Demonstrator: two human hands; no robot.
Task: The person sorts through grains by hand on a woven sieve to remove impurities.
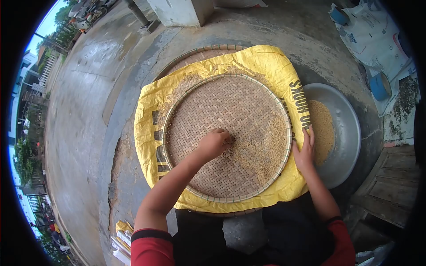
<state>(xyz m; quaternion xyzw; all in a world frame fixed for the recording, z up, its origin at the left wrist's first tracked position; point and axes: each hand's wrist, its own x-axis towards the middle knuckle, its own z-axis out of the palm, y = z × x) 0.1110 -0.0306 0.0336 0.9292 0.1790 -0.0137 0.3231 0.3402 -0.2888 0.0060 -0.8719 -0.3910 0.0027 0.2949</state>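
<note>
A round woven bamboo winnowing tray (pixel 199 106) lies on a yellow sack (pixel 276 60) printed with dark letters. Unhusked-looking grain (pixel 262 155) is spread over the tray's right half. My left hand (pixel 215 142) is closed, fingertips down near the middle of the tray, at the left edge of the grain. What its fingers hold is hidden. At the tray's right rim, my right hand (pixel 305 153) grips the edge, its thumb by the rim and its fingers stretched over the sack. More grain (pixel 188 83) lies on the sack behind the tray.
A metal basin (pixel 348 128) containing grain stands to the right. Another woven tray (pixel 199 55) shows under the sack at the back. White sacks (pixel 370 37) and a blue tape-like roll (pixel 380 86) lie at right. A pillar (pixel 177 11) stands behind; wet concrete (pixel 88 133) stretches left.
</note>
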